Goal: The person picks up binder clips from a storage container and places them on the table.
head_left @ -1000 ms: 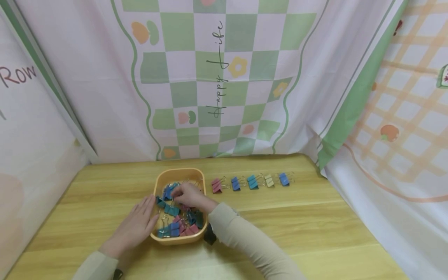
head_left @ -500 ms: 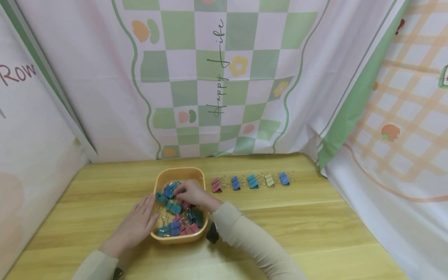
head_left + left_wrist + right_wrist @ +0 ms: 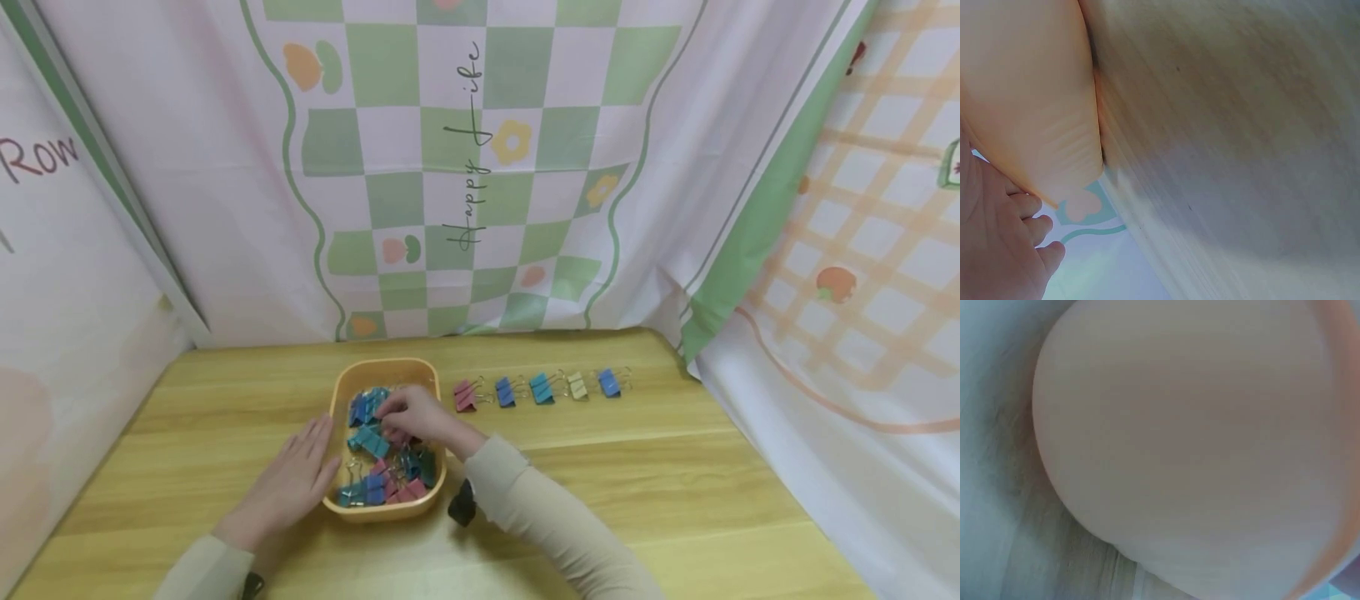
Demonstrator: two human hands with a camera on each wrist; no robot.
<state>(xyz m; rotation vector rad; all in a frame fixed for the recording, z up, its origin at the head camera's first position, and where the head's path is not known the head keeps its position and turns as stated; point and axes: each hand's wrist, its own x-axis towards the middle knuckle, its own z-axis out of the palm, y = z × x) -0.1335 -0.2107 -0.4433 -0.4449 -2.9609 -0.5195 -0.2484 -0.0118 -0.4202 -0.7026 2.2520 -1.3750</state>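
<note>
Binder clips in blue, teal, pink and dark green lie jumbled in an orange plastic basket (image 3: 385, 514) in the head view. My right hand (image 3: 417, 414) reaches over the basket's right side, fingers bent down among the clips, by a blue clip (image 3: 358, 408) and a teal clip (image 3: 371, 442). Its fingertips are partly hidden; I cannot tell whether they pinch a clip. My left hand (image 3: 297, 473) rests with straight fingers along the basket's left wall, also seen in the left wrist view beside the basket wall (image 3: 1029, 94). The basket's outer wall (image 3: 1191, 437) fills the right wrist view.
Right of the basket, several binder clips form a row: a pink clip (image 3: 465, 396), a blue clip (image 3: 506, 392), a teal clip (image 3: 542, 389), a yellow clip (image 3: 577, 386) and another blue clip (image 3: 609, 383). A patterned curtain (image 3: 450, 167) hangs behind the wooden table (image 3: 637, 467).
My right hand has shifted slightly right inside the basket. Teal clips near its fingers have moved right, away from the left wall. My left hand and the row of clips stay put.
</note>
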